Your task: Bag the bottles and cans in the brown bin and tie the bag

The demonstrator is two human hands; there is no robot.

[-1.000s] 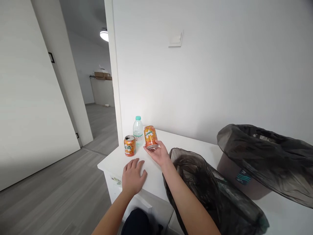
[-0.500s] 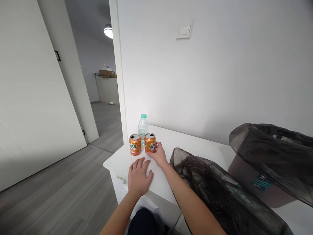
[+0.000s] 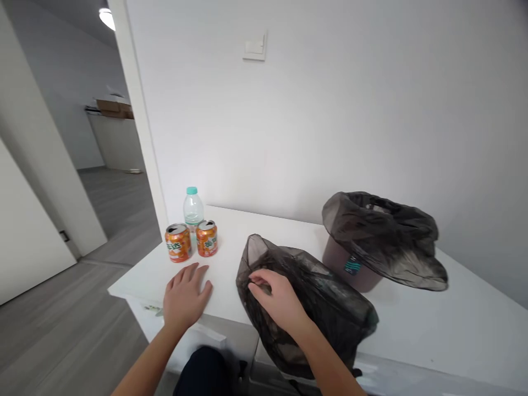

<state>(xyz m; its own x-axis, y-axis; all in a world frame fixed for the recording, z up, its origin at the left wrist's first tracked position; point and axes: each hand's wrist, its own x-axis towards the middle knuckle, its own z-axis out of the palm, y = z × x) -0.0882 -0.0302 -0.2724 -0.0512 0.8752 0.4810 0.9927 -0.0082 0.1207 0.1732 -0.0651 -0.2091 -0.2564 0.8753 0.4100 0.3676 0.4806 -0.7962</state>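
Observation:
My left hand lies flat near the front edge of the white cabinet top, fingers spread and holding nothing. Just beyond its fingertips stand two opened orange soda cans, a left one and a right one, both upright. Behind them is a clear plastic bottle with a teal cap. Over the mouth of a black trash bag, my right hand has its thumb and fingers curled together in a pinch at the bag's film. The fingertips partly blend with the dark plastic.
A bin lined with another black bag stands toward the back right. Behind the cabinet rises a white wall with a light switch. On the left, a doorway opens onto grey flooring. My knee is below the cabinet edge.
My right hand has let go of the right soda can and moved right to the black bag. The view has turned right. My left hand still rests on the cabinet top.

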